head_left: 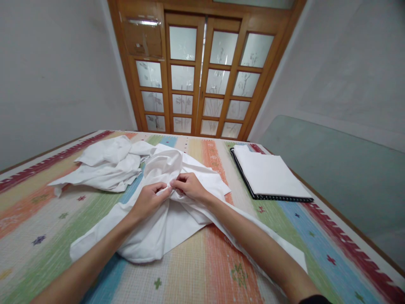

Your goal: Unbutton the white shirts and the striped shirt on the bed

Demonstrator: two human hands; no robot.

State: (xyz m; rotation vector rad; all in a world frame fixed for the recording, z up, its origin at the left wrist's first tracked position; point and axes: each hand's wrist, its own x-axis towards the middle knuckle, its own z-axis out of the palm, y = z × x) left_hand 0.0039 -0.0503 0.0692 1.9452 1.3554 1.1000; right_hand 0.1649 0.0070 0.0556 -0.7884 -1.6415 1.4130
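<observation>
A crumpled white cloth (164, 228) lies spread in front of me on a bed covered with a striped, multicoloured sheet (196, 274). My left hand (150, 199) and my right hand (189, 186) meet at the middle of the cloth, both with fingers pinched closed on a raised fold of its fabric. The two hands almost touch each other. Part of the cloth trails under my right forearm toward the near right.
A second heap of white cloth (107, 164) lies at the far left of the bed. A neatly folded white cloth with a dark dotted border (268, 175) rests at the far right. A wooden door with frosted glass panes (202, 71) stands beyond the bed.
</observation>
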